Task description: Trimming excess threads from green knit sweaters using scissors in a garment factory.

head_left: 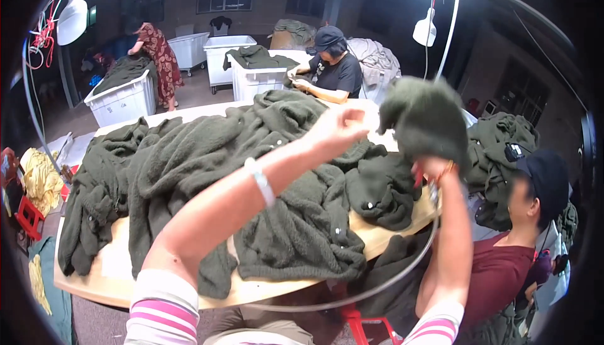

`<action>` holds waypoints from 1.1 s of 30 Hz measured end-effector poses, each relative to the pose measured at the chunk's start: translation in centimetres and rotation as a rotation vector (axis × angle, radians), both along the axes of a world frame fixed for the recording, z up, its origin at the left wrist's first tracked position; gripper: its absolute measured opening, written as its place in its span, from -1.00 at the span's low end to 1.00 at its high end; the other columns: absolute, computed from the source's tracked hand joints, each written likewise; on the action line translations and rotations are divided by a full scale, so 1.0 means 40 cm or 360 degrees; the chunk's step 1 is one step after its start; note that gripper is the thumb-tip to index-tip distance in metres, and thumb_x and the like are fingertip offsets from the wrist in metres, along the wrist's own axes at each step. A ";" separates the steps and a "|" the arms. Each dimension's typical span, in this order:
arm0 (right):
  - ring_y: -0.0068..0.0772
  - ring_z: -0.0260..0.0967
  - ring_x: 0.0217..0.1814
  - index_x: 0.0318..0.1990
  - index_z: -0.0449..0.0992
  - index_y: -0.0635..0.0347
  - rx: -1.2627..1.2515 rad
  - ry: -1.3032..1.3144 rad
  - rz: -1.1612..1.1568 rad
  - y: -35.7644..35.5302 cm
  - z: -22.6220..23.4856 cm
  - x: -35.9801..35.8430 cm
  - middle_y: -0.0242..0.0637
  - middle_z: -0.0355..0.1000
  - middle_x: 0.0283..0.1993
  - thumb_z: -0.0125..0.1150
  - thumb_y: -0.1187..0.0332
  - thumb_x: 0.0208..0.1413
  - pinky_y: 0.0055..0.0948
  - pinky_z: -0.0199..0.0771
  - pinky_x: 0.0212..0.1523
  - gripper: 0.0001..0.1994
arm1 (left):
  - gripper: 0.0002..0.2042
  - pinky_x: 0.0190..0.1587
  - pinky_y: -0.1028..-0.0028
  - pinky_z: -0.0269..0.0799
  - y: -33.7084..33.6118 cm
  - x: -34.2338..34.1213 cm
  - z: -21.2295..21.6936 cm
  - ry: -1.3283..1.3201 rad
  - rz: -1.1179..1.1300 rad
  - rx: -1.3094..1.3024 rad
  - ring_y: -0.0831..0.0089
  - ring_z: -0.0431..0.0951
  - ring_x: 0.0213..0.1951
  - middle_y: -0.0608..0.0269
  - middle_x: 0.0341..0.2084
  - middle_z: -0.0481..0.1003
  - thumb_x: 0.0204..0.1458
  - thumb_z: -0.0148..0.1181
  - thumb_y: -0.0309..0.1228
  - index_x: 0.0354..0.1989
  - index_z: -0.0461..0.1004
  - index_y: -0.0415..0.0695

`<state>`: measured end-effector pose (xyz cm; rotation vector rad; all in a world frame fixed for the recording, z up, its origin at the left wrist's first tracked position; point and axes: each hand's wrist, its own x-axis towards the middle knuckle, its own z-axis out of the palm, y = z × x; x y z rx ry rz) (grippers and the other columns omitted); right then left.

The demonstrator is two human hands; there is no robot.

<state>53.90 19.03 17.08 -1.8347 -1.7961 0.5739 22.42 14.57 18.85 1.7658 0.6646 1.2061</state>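
Observation:
My right hand (435,167) is raised on the right side, at the lower edge of a dark green fuzzy knit garment (428,118) held up above the table. The cloth bunches over this hand and hides most of its fingers. A small red thing shows beside the fingers, too blurred to name. My left hand (347,123) reaches across the pile, just left of the raised garment, with its fingers curled together in a pinch. Glare hides whatever lies between them. Beneath my arms, a heap of dark green knit garments (289,231) with small white tags covers much of the pale table (113,244).
A person in a dark red top (503,269) sits close on my right. Across the table another person (340,71) handles cloth beside white bins (258,84). A curved pale tube (402,276) crosses near the table's front edge, above a red stool (371,329).

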 end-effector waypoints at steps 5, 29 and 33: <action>-0.43 0.45 -0.63 -0.44 0.45 0.33 -0.0059 0.0323 0.0028 -0.101 -0.317 -0.098 -0.22 0.47 -0.62 0.16 0.40 0.05 -0.38 0.49 -0.57 -0.85 | -0.61 0.07 0.33 0.43 0.170 -0.109 -0.350 0.0823 0.0499 0.0113 0.24 0.54 -0.03 0.03 -0.10 0.54 0.00 0.25 -0.31 -0.01 0.48 -0.23; -0.58 0.47 -0.48 0.10 0.42 0.12 -0.0675 0.1588 -0.0242 -0.019 -0.646 -0.136 -0.32 0.50 -0.34 0.26 0.24 0.16 -0.60 0.45 -0.70 -0.61 | -0.69 -0.19 0.39 0.47 0.512 -0.233 -0.406 0.0338 0.0947 -0.0167 0.40 0.54 -0.31 0.11 -0.41 0.54 -0.14 -0.06 -0.66 -0.18 0.49 -0.23; -0.57 0.46 -0.50 0.07 0.43 0.12 -0.0659 0.1611 -0.0181 -0.029 -0.648 -0.142 -0.32 0.50 -0.35 0.26 0.23 0.16 -0.60 0.43 -0.69 -0.63 | -0.71 -0.08 0.54 0.47 0.326 -0.455 -0.225 -0.0357 0.0873 -0.0004 0.54 0.52 -0.21 0.26 -0.24 0.54 0.09 -0.06 -0.66 -0.04 0.46 -0.25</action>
